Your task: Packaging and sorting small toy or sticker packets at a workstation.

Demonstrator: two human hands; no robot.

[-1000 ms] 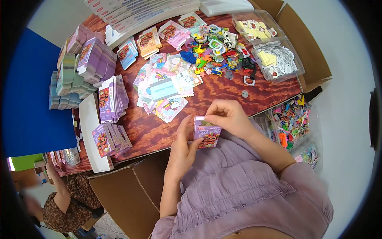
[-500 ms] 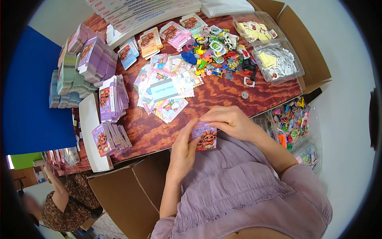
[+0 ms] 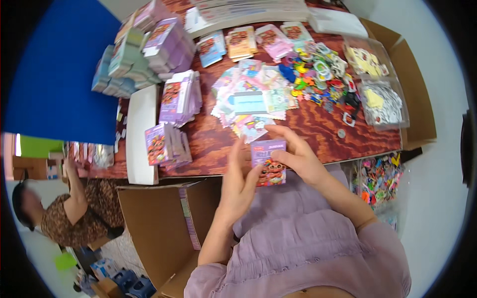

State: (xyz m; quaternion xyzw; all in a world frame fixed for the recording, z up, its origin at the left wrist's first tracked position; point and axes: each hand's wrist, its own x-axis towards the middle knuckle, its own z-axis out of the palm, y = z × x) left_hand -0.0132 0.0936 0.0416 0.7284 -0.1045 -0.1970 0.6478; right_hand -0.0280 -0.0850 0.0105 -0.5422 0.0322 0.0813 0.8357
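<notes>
Purple box [image 3: 271, 168], in the head view: held up at the near edge of the surface [image 3: 208, 151], pinched between the grip of left hand [image 3: 237, 181] and right hand [image 3: 304, 161], from opposite sides. Might dent if squeezed too hard, or slip if pinched too loosely.

The purple box [image 3: 269, 159] is printed card; the tabletop [image 3: 318, 124] smooth wood-grain; the carton [image 3: 154, 228] matt cardboard.

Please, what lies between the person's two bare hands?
The head view shows a small purple rectangular cardboard box, touched by left hand and right hand.
</notes>
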